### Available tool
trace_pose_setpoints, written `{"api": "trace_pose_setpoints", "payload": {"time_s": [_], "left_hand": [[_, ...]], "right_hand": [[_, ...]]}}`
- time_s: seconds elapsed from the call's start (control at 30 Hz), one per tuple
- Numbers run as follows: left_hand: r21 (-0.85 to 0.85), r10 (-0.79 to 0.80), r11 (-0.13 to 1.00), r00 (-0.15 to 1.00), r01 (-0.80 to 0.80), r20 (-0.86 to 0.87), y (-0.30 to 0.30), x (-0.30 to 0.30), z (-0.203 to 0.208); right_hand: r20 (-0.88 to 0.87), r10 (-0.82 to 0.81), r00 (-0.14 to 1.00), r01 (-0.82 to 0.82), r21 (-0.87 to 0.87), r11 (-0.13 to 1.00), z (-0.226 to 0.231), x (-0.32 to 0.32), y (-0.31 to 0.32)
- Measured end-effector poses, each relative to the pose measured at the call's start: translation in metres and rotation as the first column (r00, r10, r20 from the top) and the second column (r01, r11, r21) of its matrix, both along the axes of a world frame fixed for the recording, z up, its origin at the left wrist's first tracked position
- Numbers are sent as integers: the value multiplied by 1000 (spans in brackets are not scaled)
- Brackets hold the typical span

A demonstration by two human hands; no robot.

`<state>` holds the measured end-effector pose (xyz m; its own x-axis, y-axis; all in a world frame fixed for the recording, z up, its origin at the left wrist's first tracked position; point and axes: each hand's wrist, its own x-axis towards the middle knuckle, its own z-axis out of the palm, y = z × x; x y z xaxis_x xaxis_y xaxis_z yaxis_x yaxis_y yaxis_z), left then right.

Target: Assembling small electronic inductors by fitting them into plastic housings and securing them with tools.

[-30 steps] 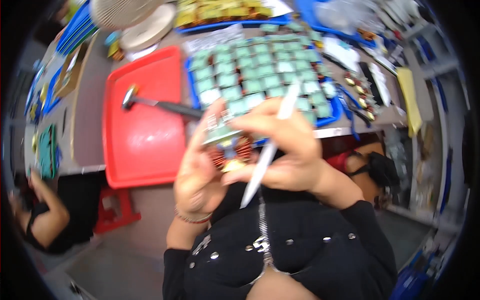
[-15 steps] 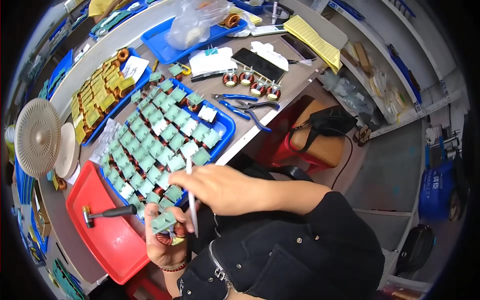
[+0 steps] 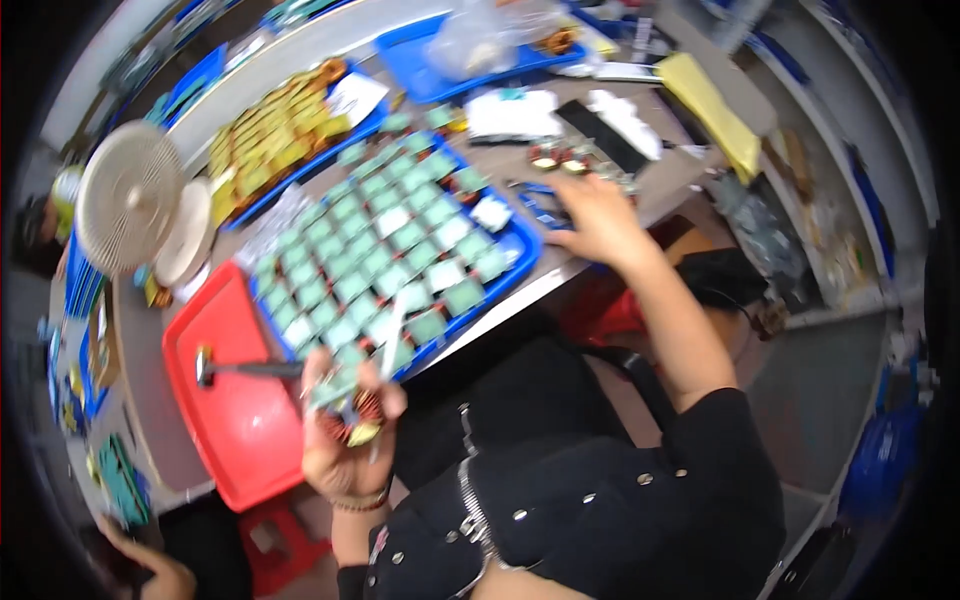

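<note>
My left hand (image 3: 340, 455) grips a copper-wound coil (image 3: 362, 418) capped with a small green board, just in front of the blue tray. A slim white stick (image 3: 397, 325) stands out between that hand and the tray; whether the hand grips it cannot be made out. Beyond the tray's right side, my right hand (image 3: 600, 222) reaches over the table with fingers stretched out, somewhat blurred. Its fingers are beside blue-handled pliers (image 3: 545, 207) and a row of coils (image 3: 560, 157), which it partly covers. The blue tray (image 3: 522, 262) is packed with rows of green-capped coils.
A red tray (image 3: 240, 445) holds a black-handled hammer (image 3: 250, 369). Yellow-wrapped coils (image 3: 275, 135) fill another tray behind, near a fan (image 3: 130, 198). Farther back lie a phone (image 3: 603, 137), yellow paper (image 3: 708, 112) and a blue tray (image 3: 405, 62) with a plastic bag. Another person's arm (image 3: 150, 560) shows at lower left.
My right hand has left the white stick and moved right and away, to the pliers and the coil row. My left hand keeps the coil. The whole view has shifted.
</note>
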<state>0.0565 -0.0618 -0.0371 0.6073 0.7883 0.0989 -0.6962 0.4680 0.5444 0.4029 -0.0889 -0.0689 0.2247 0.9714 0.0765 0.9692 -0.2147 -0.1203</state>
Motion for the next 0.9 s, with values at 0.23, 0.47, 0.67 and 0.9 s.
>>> {"api": "trace_pose_setpoints", "payload": {"time_s": [0.23,0.47,0.67,0.9], "left_hand": [[-42,-6,999,999,8,35,4,10,6],[-66,36,997,999,-36,-3,0,4,10],[52,125,992,982,-119,-143,-1,1,13],[58,173,985,950,-164,-259,-6,4,23]], "right_hand": [[125,-28,992,20,70,997,-28,4,13],[-292,-26,956,128,335,933,4,-1,10],[-878,321,355,-84,312,946,76,-74,-36],[-331,556,762,-478,291,829,114,-119,-24]]}}
